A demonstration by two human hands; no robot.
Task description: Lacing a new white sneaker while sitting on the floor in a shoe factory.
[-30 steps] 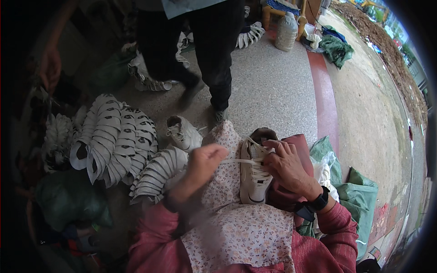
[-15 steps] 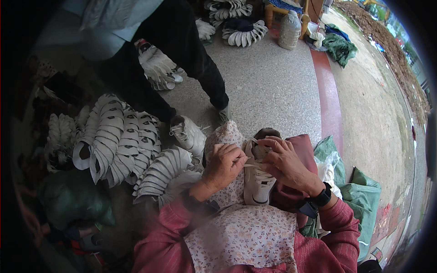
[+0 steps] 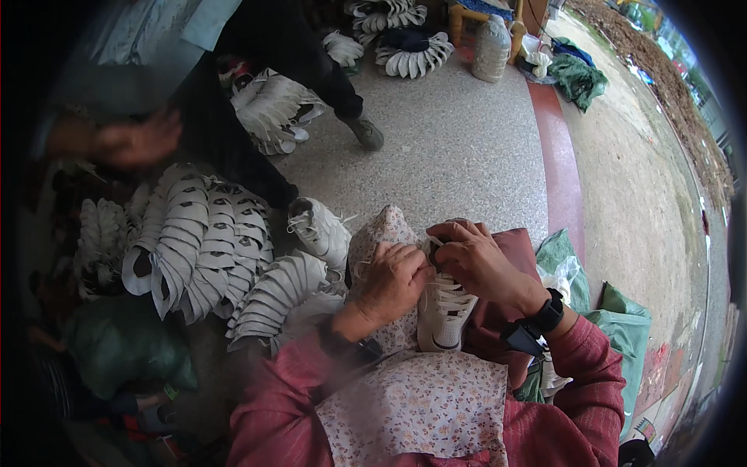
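Note:
A white sneaker (image 3: 450, 323) rests on my lap, its toe toward me, over the floral apron (image 3: 412, 405). White shoelaces (image 3: 450, 293) cross its front. My left hand (image 3: 397, 279) is closed at the left side of the shoe's opening, pinching the lace; its fingertips are partly hidden. On the other side my right hand (image 3: 484, 263) bends over the opening, with thumb and fingers closed on a lace end. Both hands nearly touch over the tongue. Another white sneaker (image 3: 319, 229) with loose laces lies to the left.
Several rows of stacked white shoe uppers (image 3: 187, 241) lie left. A person in black trousers (image 3: 233, 117) stands there, one blurred hand (image 3: 140, 142) out. A dark red cloth (image 3: 513, 253) and green bags (image 3: 622, 319) are at right. A plastic jug (image 3: 492, 48) stands farther off.
My hands have come closer together over the shoe's opening, and the lace stretched between them is now mostly hidden. The other person's foot has shifted left, and their hand has come into view.

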